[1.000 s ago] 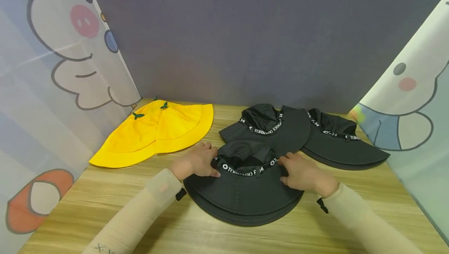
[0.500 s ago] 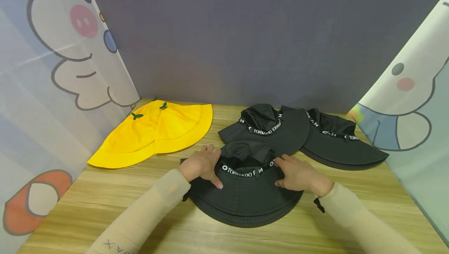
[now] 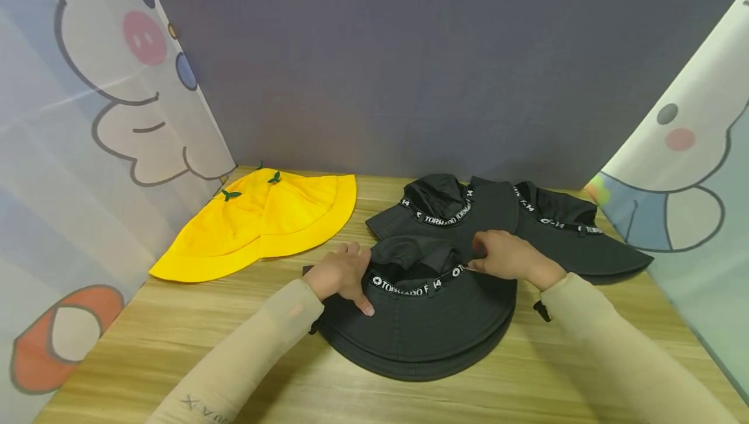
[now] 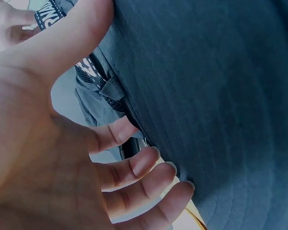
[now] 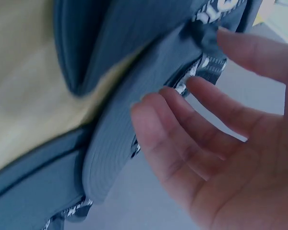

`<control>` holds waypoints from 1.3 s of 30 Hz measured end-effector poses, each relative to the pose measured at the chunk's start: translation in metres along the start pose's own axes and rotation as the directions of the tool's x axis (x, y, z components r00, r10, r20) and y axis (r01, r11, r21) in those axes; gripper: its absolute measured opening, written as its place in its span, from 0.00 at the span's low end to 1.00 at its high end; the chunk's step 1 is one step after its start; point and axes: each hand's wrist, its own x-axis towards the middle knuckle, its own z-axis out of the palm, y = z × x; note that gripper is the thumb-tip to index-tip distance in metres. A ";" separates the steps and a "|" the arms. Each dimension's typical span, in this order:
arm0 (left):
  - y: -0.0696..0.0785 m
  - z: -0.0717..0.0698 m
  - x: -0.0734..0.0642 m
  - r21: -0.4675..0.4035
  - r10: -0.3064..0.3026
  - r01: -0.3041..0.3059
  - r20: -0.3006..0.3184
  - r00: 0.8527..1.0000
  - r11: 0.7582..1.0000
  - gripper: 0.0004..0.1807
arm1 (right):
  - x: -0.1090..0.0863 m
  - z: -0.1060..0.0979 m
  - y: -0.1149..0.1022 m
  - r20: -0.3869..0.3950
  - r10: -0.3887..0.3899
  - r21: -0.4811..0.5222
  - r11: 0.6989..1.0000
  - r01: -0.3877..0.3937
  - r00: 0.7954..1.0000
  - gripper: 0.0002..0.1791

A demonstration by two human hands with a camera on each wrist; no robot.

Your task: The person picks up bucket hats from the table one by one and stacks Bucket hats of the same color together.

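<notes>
A black bucket hat (image 3: 415, 330) lies folded flat at the front middle, its wide brim toward me and white TORNADO lettering on its band. My left hand (image 3: 339, 274) rests on the hat's left side, thumb on the brim and fingers spread; in the left wrist view its fingertips (image 4: 169, 168) lie along the brim's edge. My right hand (image 3: 508, 256) is at the hat's upper right, fingers loosely bent. The right wrist view shows a gap between the right thumb (image 5: 252, 53) and the index finger, with the thumb tip right at the dark fabric.
Behind the front hat lie two more black hats, one at the back middle (image 3: 494, 212) and one on the right (image 3: 576, 251). Yellow hats (image 3: 298, 216) with green sprouts overlap at the back left. A grey panel (image 3: 374, 73) and cartoon-print curtains (image 3: 52, 216) border the wooden table (image 3: 234, 339).
My right hand has lifted from the brim and moved slightly right and away from me. The brim's right side now spreads a little farther out. My left hand shifted slightly right, its fingers spreading.
</notes>
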 end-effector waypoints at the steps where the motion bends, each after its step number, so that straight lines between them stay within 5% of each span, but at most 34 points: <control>1: 0.001 0.000 0.001 0.003 -0.003 0.003 0.007 1.000 1.000 0.60 | 0.002 -0.003 0.003 -0.009 0.012 -0.003 1.000 -0.012 1.000 0.20; 17: 0.005 -0.003 0.002 -0.021 -0.027 0.028 0.045 0.999 0.999 0.61 | 0.031 -0.035 0.059 -0.168 0.190 -0.074 0.976 -0.205 0.967 0.30; 28: 0.007 -0.006 0.003 0.048 -0.064 0.060 0.076 0.995 0.997 0.59 | 0.048 -0.034 0.095 -0.036 0.328 0.159 0.934 -0.319 0.944 0.43; 35: 0.005 -0.001 0.010 0.046 -0.075 0.071 0.081 0.994 0.996 0.62 | 0.054 -0.033 0.103 0.022 0.366 0.327 0.877 -0.353 0.930 0.46; 39: 0.005 0.002 0.013 0.053 -0.076 0.072 0.077 0.994 0.996 0.62 | 0.057 -0.032 0.105 0.068 0.387 0.433 0.819 -0.377 0.919 0.46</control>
